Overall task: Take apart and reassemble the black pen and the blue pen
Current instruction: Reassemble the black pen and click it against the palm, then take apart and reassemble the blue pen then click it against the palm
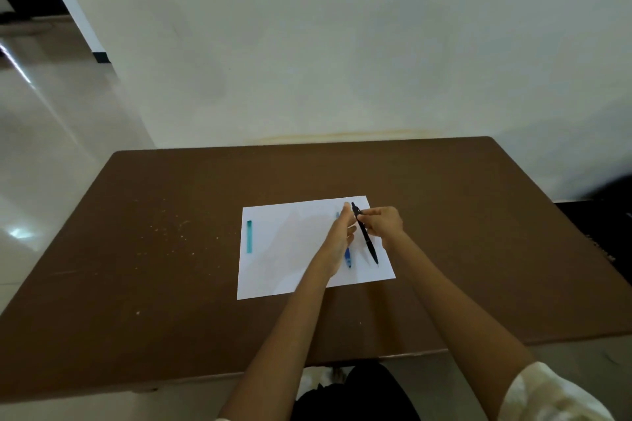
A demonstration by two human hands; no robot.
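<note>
right hand (381,224) pinches black pen (366,236) | left hand (338,239) open over blue pen (348,258)

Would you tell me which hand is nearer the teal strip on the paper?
Left. The left hand is mid-sheet, right of the teal strip; the right hand is farther right, pinching the black pen.

A plain, bare room, perhaps an office or classroom: a brown counter (171,249) is standing against a blank pale wall (342,44), with glossy tiled floor (51,147) showing beside it.
</note>
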